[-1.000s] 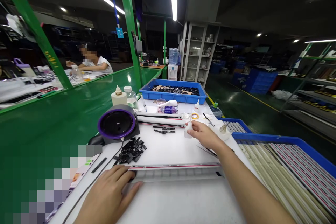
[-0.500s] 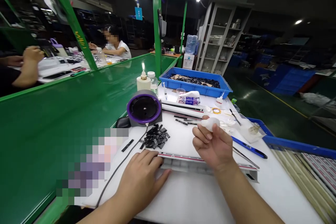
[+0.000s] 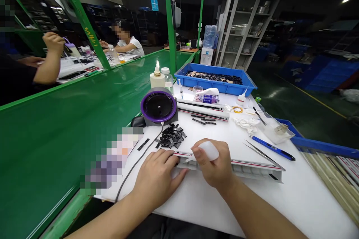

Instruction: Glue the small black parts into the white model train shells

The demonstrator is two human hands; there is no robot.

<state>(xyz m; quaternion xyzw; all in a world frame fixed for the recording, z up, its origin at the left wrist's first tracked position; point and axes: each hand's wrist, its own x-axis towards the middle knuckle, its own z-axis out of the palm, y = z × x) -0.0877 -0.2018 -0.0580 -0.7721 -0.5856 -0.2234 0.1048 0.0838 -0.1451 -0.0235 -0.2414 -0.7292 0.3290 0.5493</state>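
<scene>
My left hand (image 3: 157, 177) lies flat with fingers spread on the left end of a long white strip (image 3: 252, 167) with a red and black edge, pressing it to the white table. My right hand (image 3: 214, 166) is closed round a small white squeeze bottle (image 3: 209, 150), its tip pointing down at the strip just right of my left fingers. A pile of small black parts (image 3: 171, 138) lies just behind the strip.
A round purple-rimmed device (image 3: 159, 106) with a cable stands behind the pile. A blue pen-like tool (image 3: 272, 148), tweezers (image 3: 259, 152), bottles (image 3: 157, 78) and a blue tray (image 3: 214, 81) sit farther back. A green conveyor (image 3: 70, 119) runs left; other people sit beyond it.
My right hand took the white bottle from the back of the table, brought it toward me and lowered it onto the strip. The camera tilted down and left.
</scene>
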